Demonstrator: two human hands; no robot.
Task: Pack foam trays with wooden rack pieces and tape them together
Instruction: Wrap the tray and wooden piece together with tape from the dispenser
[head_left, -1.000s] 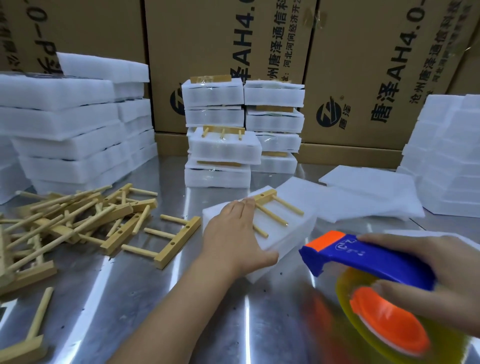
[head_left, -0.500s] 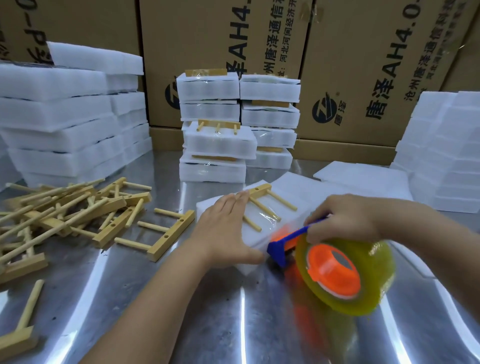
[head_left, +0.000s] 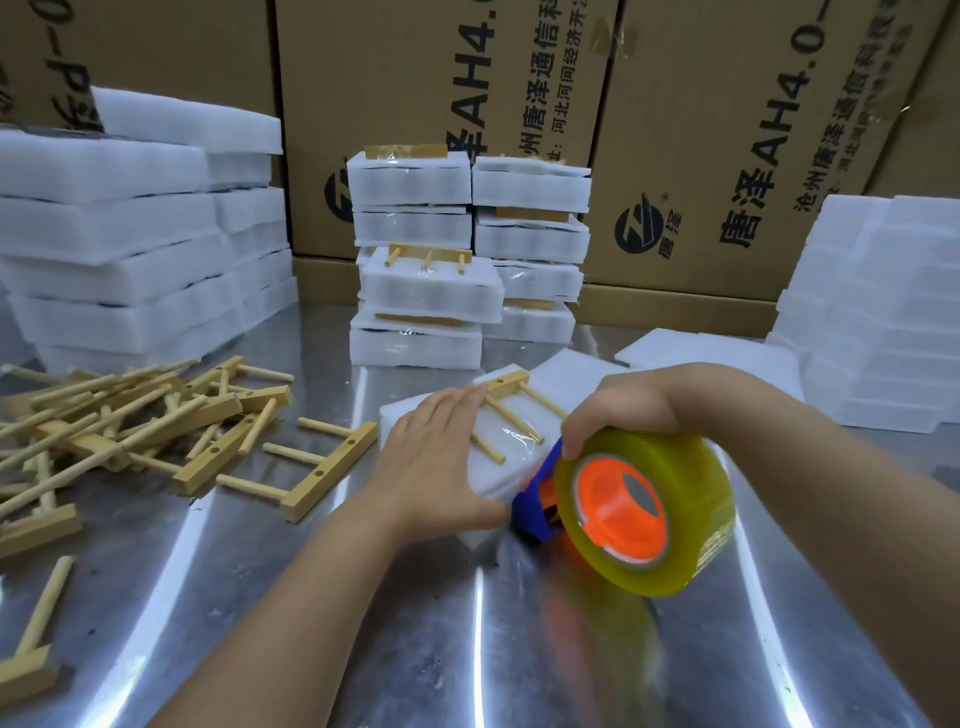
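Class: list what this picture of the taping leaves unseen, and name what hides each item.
Head view: how the right hand grips the tape dispenser, hidden behind the tape roll.
Head view: the foam tray top beneath the left hand.
Head view: carton print, cut off by the top edge.

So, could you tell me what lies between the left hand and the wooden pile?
A single wooden rack piece lying on the metal table, head view.

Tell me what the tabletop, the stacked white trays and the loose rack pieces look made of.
Tabletop: probably stainless steel, brushed finish; it mirrors streaks of light.
Stacked white trays: soft expanded foam, matte, faintly translucent, with slightly ragged edges.
Loose rack pieces: pale unfinished wood, perhaps bamboo; square bars with round dowels, matte.
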